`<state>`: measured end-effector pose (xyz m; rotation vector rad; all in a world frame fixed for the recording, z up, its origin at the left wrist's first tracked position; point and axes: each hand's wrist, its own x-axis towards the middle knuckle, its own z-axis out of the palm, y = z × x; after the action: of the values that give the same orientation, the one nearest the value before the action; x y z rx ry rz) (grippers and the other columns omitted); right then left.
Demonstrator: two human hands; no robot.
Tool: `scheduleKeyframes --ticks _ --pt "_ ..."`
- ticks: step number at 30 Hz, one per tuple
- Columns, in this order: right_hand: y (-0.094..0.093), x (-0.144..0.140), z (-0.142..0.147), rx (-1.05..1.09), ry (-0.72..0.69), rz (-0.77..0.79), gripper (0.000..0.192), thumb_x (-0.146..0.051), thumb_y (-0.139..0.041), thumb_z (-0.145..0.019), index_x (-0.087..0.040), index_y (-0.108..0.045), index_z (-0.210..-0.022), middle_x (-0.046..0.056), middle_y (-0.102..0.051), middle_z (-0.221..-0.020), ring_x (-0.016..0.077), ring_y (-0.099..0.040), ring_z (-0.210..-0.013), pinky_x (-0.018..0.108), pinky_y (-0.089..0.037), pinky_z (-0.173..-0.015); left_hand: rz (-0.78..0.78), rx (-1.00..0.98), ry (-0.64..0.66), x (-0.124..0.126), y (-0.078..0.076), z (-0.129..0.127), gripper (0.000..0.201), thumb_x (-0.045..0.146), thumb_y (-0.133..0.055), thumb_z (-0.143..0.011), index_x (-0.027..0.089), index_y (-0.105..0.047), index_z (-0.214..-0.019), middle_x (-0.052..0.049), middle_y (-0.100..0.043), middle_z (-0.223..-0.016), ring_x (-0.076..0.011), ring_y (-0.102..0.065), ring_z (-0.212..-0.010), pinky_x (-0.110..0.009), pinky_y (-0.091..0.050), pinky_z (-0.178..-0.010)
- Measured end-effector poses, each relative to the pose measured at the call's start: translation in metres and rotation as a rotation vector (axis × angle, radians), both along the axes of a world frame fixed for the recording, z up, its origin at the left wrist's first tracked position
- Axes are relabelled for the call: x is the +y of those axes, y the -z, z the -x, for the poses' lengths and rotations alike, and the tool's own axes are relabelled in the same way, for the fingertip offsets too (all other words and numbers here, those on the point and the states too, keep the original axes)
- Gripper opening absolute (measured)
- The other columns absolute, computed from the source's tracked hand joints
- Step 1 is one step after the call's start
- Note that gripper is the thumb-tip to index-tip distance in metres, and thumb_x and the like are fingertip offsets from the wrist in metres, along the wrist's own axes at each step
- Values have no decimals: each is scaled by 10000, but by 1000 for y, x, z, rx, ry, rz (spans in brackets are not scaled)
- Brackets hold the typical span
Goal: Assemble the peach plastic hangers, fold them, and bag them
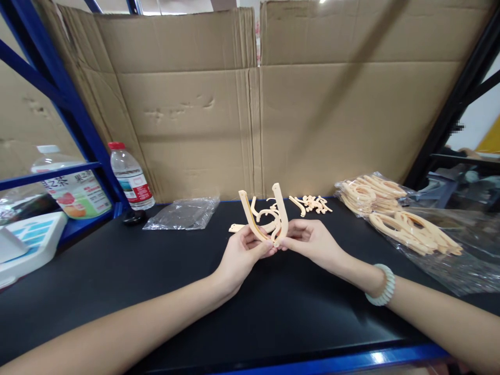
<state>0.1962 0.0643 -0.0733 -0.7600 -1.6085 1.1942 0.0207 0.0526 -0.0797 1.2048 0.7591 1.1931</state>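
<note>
Above the black table, my two hands hold a cream plastic folding hanger (282, 211) between them. Its two curved arms point upward in a U and meet at the bottom. My left hand (239, 254) pinches the left arm near the join, fingers behind it. On the other side, the thumb and fingers of my right hand (318, 244) grip the lower end of the right arm. Just behind lie loose cream hanger parts (235, 228), partly hidden by the held piece. A heap of small cream parts (312, 203) sits farther right.
Bags of cream hanger pieces (414, 232) lie on the right. At the left are a flat clear plastic bag (182, 213), a red-capped water bottle (130, 179), a small black object (135, 217) and a white device (31, 242). Cardboard (195, 120) walls the back.
</note>
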Motion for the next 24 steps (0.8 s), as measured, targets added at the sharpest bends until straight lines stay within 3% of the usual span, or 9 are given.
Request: scheduleKeyframes --ticks 9,15,17,20,24 --pt "1 4 0 29 12 69 185 -267 -755 -677 -161 -660 -795 33 -686 -820 146 -653 -717 272 -558 -625 28 -2 -35 -1 -3 0 290 201 -792 -672 126 -566 -837 -57 -699 -878 -138 -675 -760 -253 -559 -747" --pt "-15 20 -30 46 -72 107 245 -254 -792 -636 -170 -620 -789 -13 -629 -685 115 -616 -626 204 -513 -499 43 -3 -119 7 -12 10 306 196 -813 -640 127 -574 -817 -23 -689 -765 -104 -661 -678 -202 -547 -697" --pt "-22 27 -44 -88 -74 32 238 -278 -786 -643 -152 -642 -785 7 -642 -666 121 -608 -597 223 -508 -503 42 -17 -149 13 -16 17 299 195 -814 -638 128 -581 -814 -25 -690 -734 -104 -661 -682 -187 -539 -692" --pt "-29 34 -59 -321 34 -136 229 -323 -764 -658 -146 -677 -774 21 -655 -672 124 -588 -568 256 -498 -532 48 -25 -152 25 -22 29 253 185 -804 -650 122 -589 -769 -22 -680 -702 -94 -656 -677 -161 -529 -672" --pt "-33 39 -71 -583 153 -351 202 -346 -707 -703 -160 -690 -780 41 -683 -744 169 -607 -681 268 -453 -567 68 53 -78 44 -31 48 199 158 -786 -660 98 -636 -775 -45 -687 -710 -90 -658 -698 -130 -516 -664"
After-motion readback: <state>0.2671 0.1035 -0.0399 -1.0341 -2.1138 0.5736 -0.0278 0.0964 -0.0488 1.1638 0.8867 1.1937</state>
